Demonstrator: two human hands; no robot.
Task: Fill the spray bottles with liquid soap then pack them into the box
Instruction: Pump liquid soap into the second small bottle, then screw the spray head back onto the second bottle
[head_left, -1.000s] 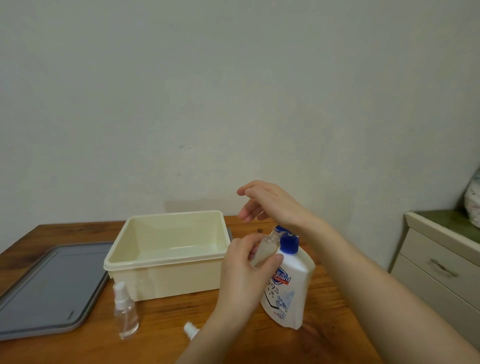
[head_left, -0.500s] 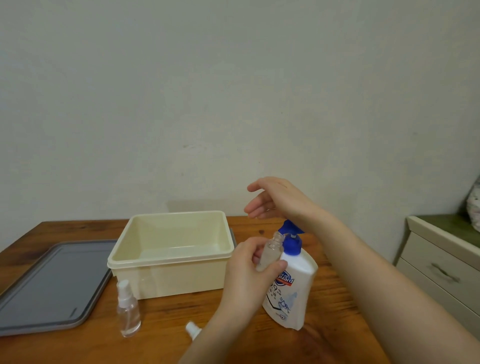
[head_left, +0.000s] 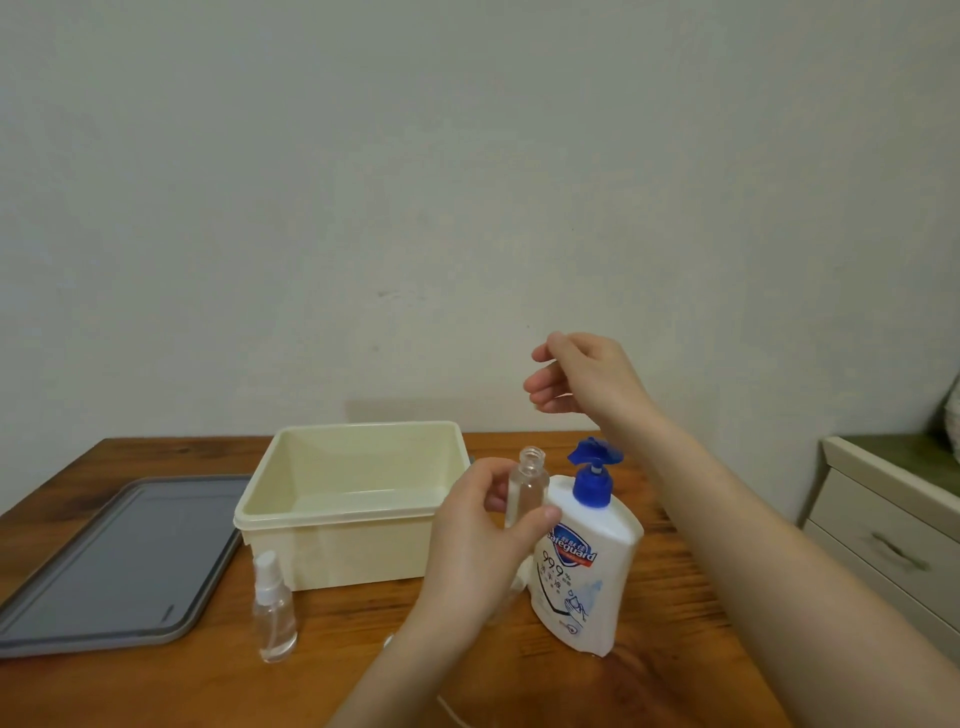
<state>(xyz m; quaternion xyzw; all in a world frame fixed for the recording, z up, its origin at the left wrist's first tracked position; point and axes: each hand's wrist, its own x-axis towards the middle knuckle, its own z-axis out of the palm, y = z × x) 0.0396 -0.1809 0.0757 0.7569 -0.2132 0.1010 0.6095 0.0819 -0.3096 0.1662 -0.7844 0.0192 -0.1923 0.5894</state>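
Your two hands work at a soap pump bottle on a wooden table (head_left: 675, 597), beside an empty cream box (head_left: 332, 525).
Your left hand (head_left: 467, 540) grips the uncapped spray bottle (head_left: 529, 486) upright, its mouth just left of and below the blue pump head (head_left: 594, 455); your right hand (head_left: 582, 376), nearer the pump, hovers above it, loosely open and empty.

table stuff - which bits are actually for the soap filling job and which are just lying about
For the job: open spray bottle in left hand; soap pump bottle; capped spray bottle; cream box.

Lying about: grey tray; drawer cabinet. Right hand empty.
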